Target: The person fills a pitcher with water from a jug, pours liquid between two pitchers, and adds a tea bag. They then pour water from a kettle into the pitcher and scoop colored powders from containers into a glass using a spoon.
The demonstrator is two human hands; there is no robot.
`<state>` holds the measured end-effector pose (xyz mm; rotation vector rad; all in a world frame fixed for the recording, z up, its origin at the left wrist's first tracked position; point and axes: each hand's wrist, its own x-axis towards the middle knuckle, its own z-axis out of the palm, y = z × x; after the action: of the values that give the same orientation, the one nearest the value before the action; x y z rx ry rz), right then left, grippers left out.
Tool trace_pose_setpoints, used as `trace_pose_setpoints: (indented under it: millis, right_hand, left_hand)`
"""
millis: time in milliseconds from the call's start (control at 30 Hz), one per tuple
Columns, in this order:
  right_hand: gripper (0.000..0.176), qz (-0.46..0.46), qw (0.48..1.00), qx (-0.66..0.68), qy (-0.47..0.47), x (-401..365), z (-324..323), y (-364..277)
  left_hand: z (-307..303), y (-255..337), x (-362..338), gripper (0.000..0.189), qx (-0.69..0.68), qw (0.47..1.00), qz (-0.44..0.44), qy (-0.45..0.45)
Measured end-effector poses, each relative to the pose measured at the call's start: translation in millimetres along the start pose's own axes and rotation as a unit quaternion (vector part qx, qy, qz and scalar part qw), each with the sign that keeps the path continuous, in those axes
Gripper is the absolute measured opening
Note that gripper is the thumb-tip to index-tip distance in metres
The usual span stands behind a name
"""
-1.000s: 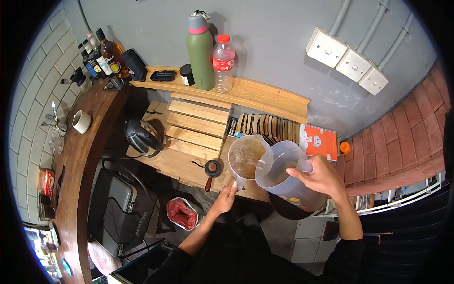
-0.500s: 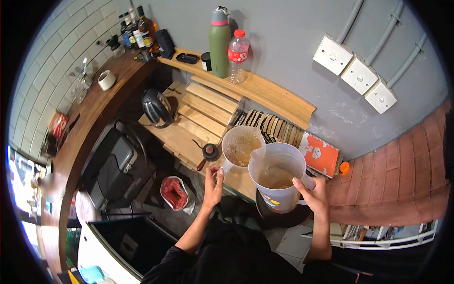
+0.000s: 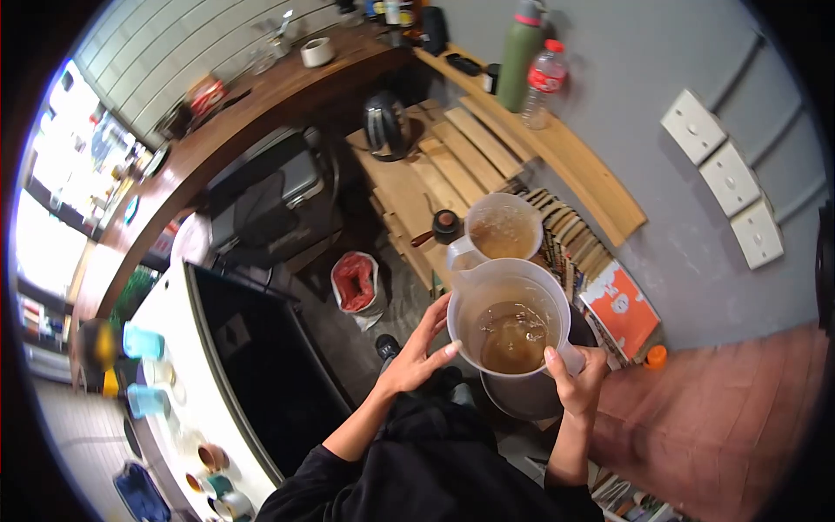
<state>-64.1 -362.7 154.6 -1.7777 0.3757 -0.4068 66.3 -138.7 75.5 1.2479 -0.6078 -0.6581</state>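
Observation:
My right hand (image 3: 581, 379) grips the handle of a translucent plastic pitcher (image 3: 465, 320), thumb up at the rim. Brownish liquid (image 3: 515, 341) with a rippled surface fills its lower part. At the pitcher's left wall is my left hand (image 3: 417, 355), fingers stretched and thumb apart, the fingertips right at the plastic. Just beyond stands a second translucent measuring jug (image 3: 503, 228) holding amber liquid, its handle pointing left. Beside that jug, a round black tool (image 3: 446, 226) with a reddish-brown handle lies on the wooden slatted bench (image 3: 439, 178).
A black kettle (image 3: 385, 129) is on the bench. Books (image 3: 570, 228) and an orange notebook (image 3: 620, 300) are on the right. A bin with a red liner (image 3: 355, 283) stands on the floor. Cups (image 3: 143, 342) sit on a white-topped unit at left. A green bottle (image 3: 520, 65) occupies the shelf.
My left hand has left the measuring jug's handle area and come to the pitcher's side. The pitcher has come nearer my body, its spout away from the jug. The view has swung left.

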Motion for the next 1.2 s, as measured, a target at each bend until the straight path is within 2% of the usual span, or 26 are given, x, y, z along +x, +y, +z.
trace_pose_setpoints:
  millis: [67, 100, 200, 367, 533, 733, 867, 933, 1133, 1200]
  right_hand:
    - [0.039, -0.002, 0.999, 0.001, -0.040, 2.5, 8.0, 1.3]
    - [0.038, -0.012, 0.998, 0.014, -0.062, 3.7, 13.0, 1.3]
    - [0.038, -0.037, 0.991, 0.046, -0.122, 12.4, 37.4, -0.3]
    - [0.036, -0.005, 0.976, 0.105, -0.189, 30.2, 115.6, -7.4]
    - [0.035, -0.007, 0.943, 0.152, -0.295, 53.3, 207.7, -14.0]
    - [0.033, 0.011, 0.911, 0.129, -0.392, 73.9, 332.7, -36.5]
    - [0.028, 0.012, 0.899, 0.159, -0.409, 87.9, 433.9, -62.0]
    - [0.042, 0.019, 0.908, 0.182, -0.376, 90.0, 484.1, -77.3]
    - [0.039, 0.001, 0.906, 0.249, -0.343, 104.9, 616.8, -123.5]
    - [0.025, -0.017, 0.878, 0.293, -0.377, 110.5, 650.8, -139.3]
  left_hand:
    - [-2.1, -0.4, -14.8, 0.094, 0.006, 0.999, 0.030, 0.022]
    - [-5.4, -0.7, -21.3, 0.107, 0.003, 0.999, 0.031, 0.042]
    - [-12.8, 6.1, -40.6, 0.115, -0.014, 0.990, 0.085, 0.116]
    - [-44.2, 17.1, -66.5, 0.131, -0.014, 0.949, 0.128, 0.286]
    - [-115.0, 33.0, -103.4, 0.130, 0.038, 0.913, 0.151, 0.376]
    - [-217.5, 49.8, -148.9, 0.129, 0.055, 0.874, 0.200, 0.439]
    - [-297.2, 66.4, -178.4, 0.127, 0.063, 0.853, 0.223, 0.467]
    - [-327.4, 83.7, -196.8, 0.127, 0.070, 0.840, 0.218, 0.492]
    - [-430.6, 139.7, -234.1, 0.126, 0.132, 0.799, 0.241, 0.535]
    - [-464.1, 157.4, -246.0, 0.120, 0.189, 0.762, 0.258, 0.563]
